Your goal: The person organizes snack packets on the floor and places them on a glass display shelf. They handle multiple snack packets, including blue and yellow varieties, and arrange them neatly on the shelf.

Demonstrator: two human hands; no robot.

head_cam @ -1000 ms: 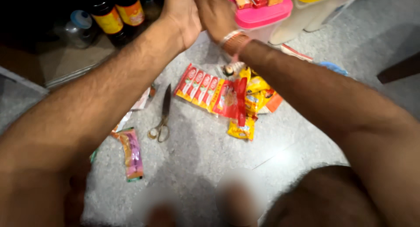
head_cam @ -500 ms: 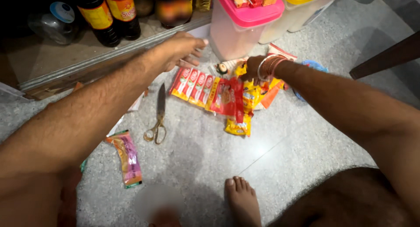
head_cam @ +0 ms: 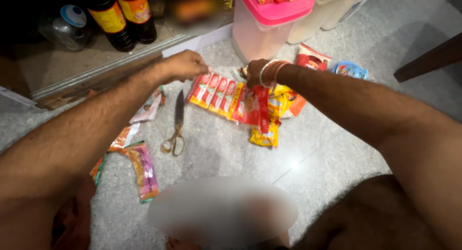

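Note:
A strip of joined red and yellow sachets (head_cam: 217, 92) lies on the grey stone floor. My left hand (head_cam: 185, 65) is closed at the strip's upper left end and touches it. My right hand (head_cam: 255, 72), with bangles at the wrist, rests on the strip's right part, fingers curled down; whether it grips the strip is hidden. More red, yellow and orange packets (head_cam: 269, 110) are piled under and beside my right wrist. A pair of scissors (head_cam: 177, 125) lies shut on the floor just left of the strip.
A clear container with a pink lid (head_cam: 269, 23) stands behind the hands, a yellow-lidded one (head_cam: 337, 4) beside it. Dark bottles (head_cam: 120, 16) stand on a low shelf at the back left. Loose wrappers (head_cam: 142, 168) lie at the left, a blue packet (head_cam: 350, 69) at the right.
Both hands have come down from the pink-lidded container to the floor. They now sit on the two ends of the sachet strip. The view has tilted lower.

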